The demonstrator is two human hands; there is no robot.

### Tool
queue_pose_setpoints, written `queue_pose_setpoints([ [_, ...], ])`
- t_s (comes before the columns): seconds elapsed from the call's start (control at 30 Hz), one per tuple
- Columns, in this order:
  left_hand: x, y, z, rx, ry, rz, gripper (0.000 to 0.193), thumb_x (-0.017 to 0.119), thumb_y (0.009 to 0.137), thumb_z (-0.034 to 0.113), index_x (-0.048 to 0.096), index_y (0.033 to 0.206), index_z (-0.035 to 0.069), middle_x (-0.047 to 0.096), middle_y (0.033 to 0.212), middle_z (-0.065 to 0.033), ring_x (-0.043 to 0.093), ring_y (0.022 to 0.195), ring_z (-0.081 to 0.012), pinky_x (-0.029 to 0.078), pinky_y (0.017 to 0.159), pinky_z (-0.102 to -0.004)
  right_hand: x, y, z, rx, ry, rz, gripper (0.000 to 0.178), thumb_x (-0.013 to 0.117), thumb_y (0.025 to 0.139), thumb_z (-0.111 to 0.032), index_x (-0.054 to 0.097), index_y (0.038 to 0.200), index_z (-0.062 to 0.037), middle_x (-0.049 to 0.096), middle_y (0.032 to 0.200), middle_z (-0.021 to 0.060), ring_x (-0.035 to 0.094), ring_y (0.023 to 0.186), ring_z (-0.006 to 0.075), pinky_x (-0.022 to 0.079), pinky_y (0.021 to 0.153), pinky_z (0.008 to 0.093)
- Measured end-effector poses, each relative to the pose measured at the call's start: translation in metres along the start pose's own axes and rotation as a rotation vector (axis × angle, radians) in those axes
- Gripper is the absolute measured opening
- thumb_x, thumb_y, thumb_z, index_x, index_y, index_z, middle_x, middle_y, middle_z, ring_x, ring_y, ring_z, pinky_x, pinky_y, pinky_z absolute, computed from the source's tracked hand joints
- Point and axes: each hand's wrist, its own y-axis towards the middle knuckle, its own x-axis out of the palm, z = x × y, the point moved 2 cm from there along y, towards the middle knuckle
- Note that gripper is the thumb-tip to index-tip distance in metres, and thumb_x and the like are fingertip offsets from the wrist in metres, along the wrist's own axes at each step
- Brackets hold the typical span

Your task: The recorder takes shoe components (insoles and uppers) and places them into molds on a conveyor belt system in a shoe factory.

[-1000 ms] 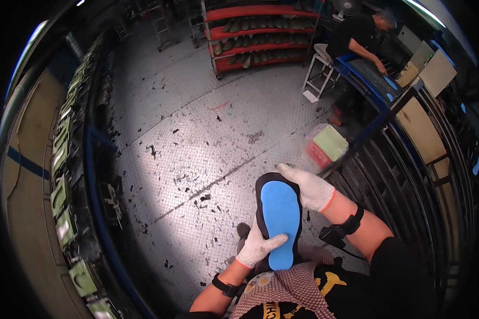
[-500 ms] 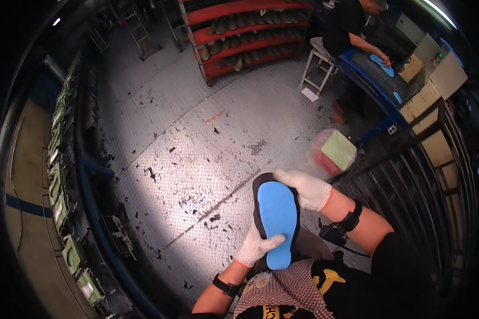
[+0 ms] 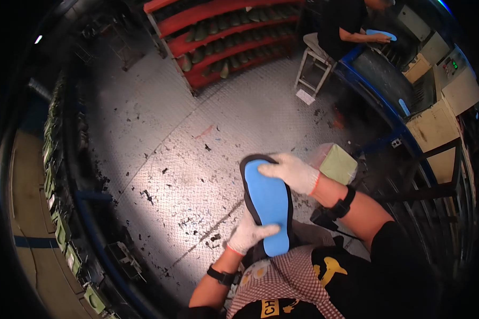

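A blue insole (image 3: 267, 199) lies on top of a black shoe sole (image 3: 247, 182), whose dark edge shows around it. Both are held in front of my body, toe end away from me. My right hand (image 3: 292, 173), in a white knit glove, grips the toe end from the right, thumb on the blue face. Toward the heel, my left hand (image 3: 247, 235), gloved the same way, holds the left side with its thumb over the blue face. The other fingers of both hands are hidden behind the sole.
A red rack (image 3: 197, 42) of dark shoe-shaped forms stands far ahead. At far right a person (image 3: 340, 32) beside a stool holds another blue insole (image 3: 380, 35) over a blue-framed machine (image 3: 375, 69). A plastic-wrapped bin (image 3: 338, 162) stands near my right hand. Green moulds (image 3: 72, 255) line the left.
The insole and sole have shifted slightly away and left. My right thumb has moved onto the blue toe area. The other person has lifted their insole off the machine.
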Motion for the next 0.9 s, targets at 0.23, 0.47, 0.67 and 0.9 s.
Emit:
queue_pose_setpoints([
  [0.23, -0.032, 0.122, 0.077, 0.03, -0.094, 0.183, 0.079, 0.076, 0.083, 0.018, 0.035, 0.148, -0.001, 0.057, 0.13, -0.0152, 0.06, 0.113, -0.0256, 0.054, 0.096, -0.0391, -0.079, 0.059, -0.002, -0.173, 0.381, 0.414, 0.039, 0.061, 0.1, -0.025, 0.058, 0.128, 0.0018, 0.066, 0.099, 0.0048, 0.062, 0.084, 0.0126, 0.052, 0.081, 0.0275],
  [0.47, -0.083, 0.221, 0.153, 0.077, -0.246, 0.151, 0.074, 0.08, 0.084, 0.012, 0.038, 0.144, 0.001, 0.059, 0.125, -0.0153, 0.063, 0.107, -0.0251, 0.055, 0.092, -0.0379, -0.067, 0.053, -0.064, -0.331, -0.436, 0.475, 0.038, 0.064, 0.095, -0.02, 0.056, 0.13, -0.006, 0.072, 0.099, 0.0127, 0.068, 0.08, 0.02, 0.055, 0.075, 0.0339],
  [0.67, -0.117, 0.281, 0.202, 0.086, -0.238, 0.152, 0.075, 0.077, 0.084, 0.012, 0.036, 0.146, 0.001, 0.058, 0.125, -0.015, 0.062, 0.109, -0.0244, 0.054, 0.092, -0.0373, -0.068, 0.124, -0.109, -0.367, -0.578, 0.565, 0.033, 0.068, 0.088, -0.001, 0.058, 0.119, -0.0041, 0.062, 0.082, 0.0083, 0.062, 0.07, 0.0149, 0.054, 0.068, 0.0317],
  [0.9, -0.16, 0.344, 0.238, 0.077, -0.35, 0.069, 0.077, 0.077, 0.082, 0.015, 0.037, 0.147, 0.002, 0.056, 0.128, -0.0139, 0.059, 0.112, -0.0251, 0.052, 0.096, -0.0387, -0.087, 0.192, -0.152, -0.365, -0.701, 0.679, 0.032, 0.069, 0.086, -0.002, 0.057, 0.116, -0.0063, 0.058, 0.09, 0.0099, 0.06, 0.076, 0.0181, 0.051, 0.069, 0.0359],
])
